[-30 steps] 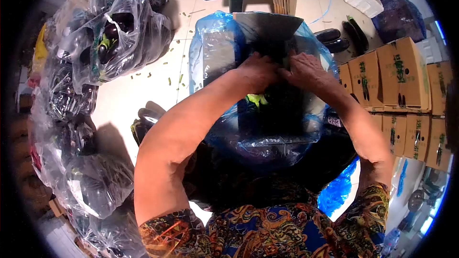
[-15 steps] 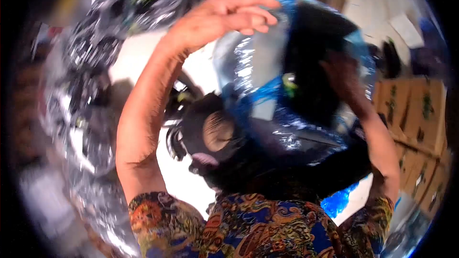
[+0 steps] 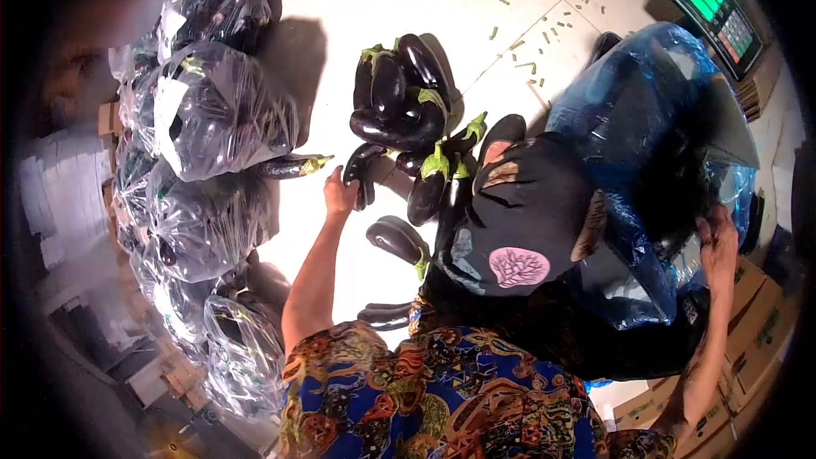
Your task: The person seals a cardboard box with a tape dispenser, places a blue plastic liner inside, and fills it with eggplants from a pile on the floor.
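Observation:
Several dark purple eggplants (image 3: 387,89) lie in a heap on the white floor. My left hand (image 3: 341,194) is at the heap's near left edge, its fingers against a small curved eggplant (image 3: 362,172). At the right, my right hand (image 3: 721,242) grips the rim of a blue plastic bag (image 3: 625,98), with curled fingers partly lost in the dark. The bag's mouth gapes, and its inside is too dark to make out. Nearer my body, a single eggplant (image 3: 395,238) lies apart from the heap.
Filled clear plastic bags (image 3: 221,110) line the left side, with an eggplant (image 3: 297,167) poking out beside them. A scale with a green display (image 3: 712,8) stands at the upper right. Cardboard boxes (image 3: 748,323) are at the lower right. Green stem bits (image 3: 533,65) litter the floor.
My left hand has come away from the blue bag and down to the eggplants. My right hand has shifted from inside the bag to its rim. The view has turned left.

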{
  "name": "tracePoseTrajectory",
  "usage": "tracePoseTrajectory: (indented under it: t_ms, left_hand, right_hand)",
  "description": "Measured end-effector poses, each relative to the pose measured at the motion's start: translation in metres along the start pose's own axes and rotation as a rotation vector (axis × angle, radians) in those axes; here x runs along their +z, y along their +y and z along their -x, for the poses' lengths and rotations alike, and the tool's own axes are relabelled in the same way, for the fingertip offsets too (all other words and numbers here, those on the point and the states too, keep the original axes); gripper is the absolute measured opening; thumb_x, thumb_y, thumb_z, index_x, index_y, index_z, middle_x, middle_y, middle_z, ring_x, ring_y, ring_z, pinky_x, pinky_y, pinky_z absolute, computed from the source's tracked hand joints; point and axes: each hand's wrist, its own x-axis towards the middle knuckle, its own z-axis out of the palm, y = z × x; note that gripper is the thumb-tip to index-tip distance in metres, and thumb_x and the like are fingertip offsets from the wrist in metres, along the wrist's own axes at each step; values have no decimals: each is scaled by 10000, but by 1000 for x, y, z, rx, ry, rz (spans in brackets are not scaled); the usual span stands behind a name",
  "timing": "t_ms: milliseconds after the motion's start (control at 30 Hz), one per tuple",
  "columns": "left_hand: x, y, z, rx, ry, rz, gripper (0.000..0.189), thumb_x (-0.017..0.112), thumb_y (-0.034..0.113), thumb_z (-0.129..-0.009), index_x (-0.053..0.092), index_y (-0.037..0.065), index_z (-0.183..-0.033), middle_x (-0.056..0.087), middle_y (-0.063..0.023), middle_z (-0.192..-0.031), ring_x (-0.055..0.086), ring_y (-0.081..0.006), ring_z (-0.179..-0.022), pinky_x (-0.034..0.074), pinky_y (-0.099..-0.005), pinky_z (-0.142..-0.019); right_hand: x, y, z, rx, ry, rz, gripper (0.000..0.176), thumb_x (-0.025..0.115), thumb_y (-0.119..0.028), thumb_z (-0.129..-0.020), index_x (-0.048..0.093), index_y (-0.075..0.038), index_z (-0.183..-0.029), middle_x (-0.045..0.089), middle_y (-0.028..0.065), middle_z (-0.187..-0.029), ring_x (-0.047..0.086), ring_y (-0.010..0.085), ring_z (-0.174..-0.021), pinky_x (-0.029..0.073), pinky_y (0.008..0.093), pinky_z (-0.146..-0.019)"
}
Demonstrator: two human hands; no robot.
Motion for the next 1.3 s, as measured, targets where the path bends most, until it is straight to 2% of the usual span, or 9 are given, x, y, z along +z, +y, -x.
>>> tracePoseTrajectory:
  t_ms: [300,433,533,667,767,800,967,1033,1300]
  left_hand:
    - [43,-6,14,-352,-243,197,716,799,403,-635,531,-12,-1153,619,-234,-1056,611,-377,-948,489,-430,-849]
    - [41,-12,39,-580,-185,560,675,869,230,-524,544,-71,-1033,632,-149,-961,617,-217,-787,515,-341,-705]
    - [35,-24,55,-630,-24,728,518,798,262,-644,552,-46,-980,630,-112,-883,617,-203,-748,518,-334,-630]
    - [-12,-21,76,-731,-350,1499,374,649,378,-833,552,59,-1004,588,-72,-739,589,-193,-618,458,-303,-457]
    - [-25,-3,95,-778,-228,1744,523,552,518,-887,567,16,-1033,625,-110,-807,604,-216,-634,515,-305,-572]
    - [-26,-17,95,-716,-465,1925,567,522,511,-902,553,-13,-1116,631,-129,-891,612,-231,-740,523,-324,-597]
    - [-120,119,77,-240,-618,2215,530,580,398,-896,500,31,-1271,600,-177,-1105,600,-289,-945,526,-403,-789]
    - [-150,154,52,-107,-370,1967,556,586,392,-888,483,14,-1281,588,-182,-1130,598,-297,-959,515,-424,-843]
    - [-224,415,48,137,-700,1491,581,623,333,-830,477,-45,-1247,621,-225,-1108,623,-340,-1009,523,-432,-888]
  right_hand:
    - [1,-3,11,59,-22,-150,292,523,-60,-925,534,83,-1179,605,193,-1137,571,239,-1005,440,321,-901]
    - [4,11,19,45,-49,-185,339,475,-151,-970,526,87,-1206,587,166,-1182,546,194,-1006,453,310,-925]
    - [8,24,19,-17,-26,-177,342,485,-158,-968,528,80,-1210,599,171,-1154,551,197,-978,469,315,-899]
    - [4,-1,13,20,-8,-131,312,532,-160,-946,557,52,-1173,653,201,-1020,612,271,-874,493,330,-826]
    - [4,5,13,16,48,47,281,592,-118,-894,585,17,-1140,651,236,-1026,630,392,-975,497,387,-816]
    - [8,16,14,16,56,22,272,585,-107,-894,586,16,-1136,652,224,-1043,632,379,-985,495,390,-823]
    - [-4,2,9,74,11,12,306,624,-106,-825,593,-25,-1119,620,187,-1078,595,393,-965,498,425,-801]
    - [1,3,1,-251,-34,211,311,621,-183,-864,590,-44,-1140,608,149,-1095,591,339,-1013,490,392,-858]
    - [14,-59,29,-213,-513,-116,255,565,-155,-885,558,-50,-1117,599,184,-1045,598,347,-998,494,450,-842]
